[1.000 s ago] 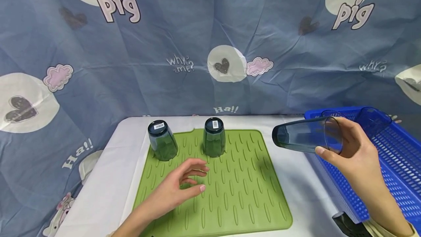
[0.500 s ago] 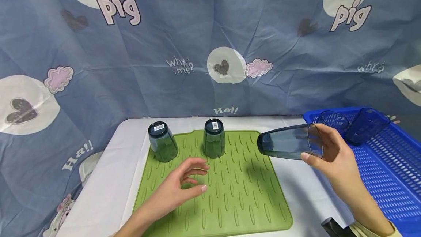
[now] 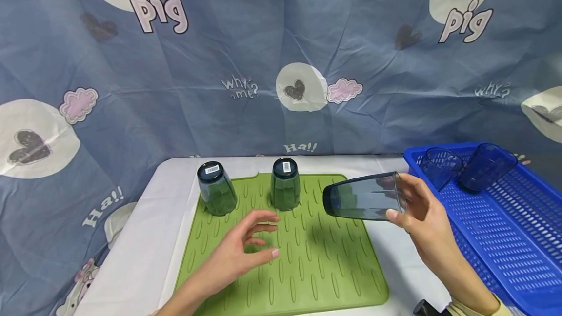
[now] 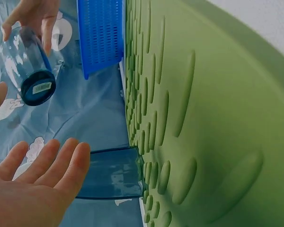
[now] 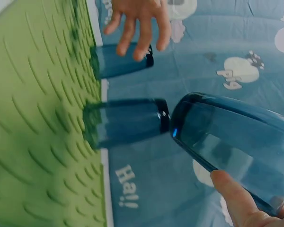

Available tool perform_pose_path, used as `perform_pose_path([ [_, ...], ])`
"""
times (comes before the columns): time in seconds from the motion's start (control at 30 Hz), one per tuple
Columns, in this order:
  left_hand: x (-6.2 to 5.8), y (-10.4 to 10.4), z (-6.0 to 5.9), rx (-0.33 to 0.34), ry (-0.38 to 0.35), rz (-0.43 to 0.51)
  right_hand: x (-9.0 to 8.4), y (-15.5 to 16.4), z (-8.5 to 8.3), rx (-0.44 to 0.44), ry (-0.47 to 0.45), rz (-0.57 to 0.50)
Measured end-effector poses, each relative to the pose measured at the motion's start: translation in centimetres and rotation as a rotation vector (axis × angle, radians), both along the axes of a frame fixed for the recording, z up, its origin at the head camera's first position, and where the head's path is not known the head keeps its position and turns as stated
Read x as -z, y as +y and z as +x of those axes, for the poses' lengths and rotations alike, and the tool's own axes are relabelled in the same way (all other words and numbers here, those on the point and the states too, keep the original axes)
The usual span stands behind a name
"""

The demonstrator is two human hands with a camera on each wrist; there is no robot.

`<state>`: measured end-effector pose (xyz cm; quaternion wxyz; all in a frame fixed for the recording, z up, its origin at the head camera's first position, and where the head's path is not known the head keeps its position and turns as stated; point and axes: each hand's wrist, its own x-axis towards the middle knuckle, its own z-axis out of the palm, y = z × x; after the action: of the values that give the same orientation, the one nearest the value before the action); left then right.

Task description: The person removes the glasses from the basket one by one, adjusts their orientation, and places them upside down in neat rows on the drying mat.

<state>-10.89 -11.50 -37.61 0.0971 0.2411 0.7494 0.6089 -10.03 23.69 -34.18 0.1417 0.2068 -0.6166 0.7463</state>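
Observation:
My right hand (image 3: 428, 223) grips a blue-tinted drinking glass (image 3: 364, 198) near its rim. The glass lies almost level in the air, base pointing left, above the right part of the green drying mat (image 3: 325, 267). A barcode sticker shows on its base in the left wrist view. My left hand (image 3: 239, 250) hovers over the mat's left half with fingers loosely bent and nothing in them. Beyond it, two more glasses stand upside down on the mat: one at the back left (image 3: 217, 191), the other at the back middle (image 3: 285, 187).
A blue plastic basket (image 3: 483, 252) stands right of the mat, with two glasses at its far end, one leaning (image 3: 485, 169) and one near the corner (image 3: 439, 167). A white cloth (image 3: 145, 238) covers the table. Behind hangs a printed blue curtain (image 3: 246, 38).
My right hand has carried the glass leftward from beside the basket to over the mat, slightly lower. The left hand has stayed almost still.

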Motion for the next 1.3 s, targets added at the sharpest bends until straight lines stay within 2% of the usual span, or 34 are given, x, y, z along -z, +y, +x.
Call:
perform_pose_path([
  [0.07,0.0,0.1,0.1,0.006,-0.004,0.002,0.3,-0.3,0.1,-0.039,-0.006,-0.023],
  [0.4,0.3,0.6,0.5,0.036,-0.001,0.007,1.5,-2.0,0.4,-0.12,-0.068,-0.064],
  [0.67,0.5,1.0,0.9,0.05,-0.035,0.031,2.7,-3.5,0.7,-0.213,-0.052,-0.074],
  [0.8,0.4,1.2,1.0,0.051,-0.064,0.036,2.9,-4.1,1.0,-0.224,-0.063,-0.063],
  [1.07,0.5,1.6,1.3,0.06,-0.116,0.038,3.5,-5.0,1.4,-0.188,-0.047,-0.003],
  [1.3,0.9,1.9,1.3,0.07,-0.157,0.05,4.0,-5.6,1.5,-0.217,-0.05,0.005],
])
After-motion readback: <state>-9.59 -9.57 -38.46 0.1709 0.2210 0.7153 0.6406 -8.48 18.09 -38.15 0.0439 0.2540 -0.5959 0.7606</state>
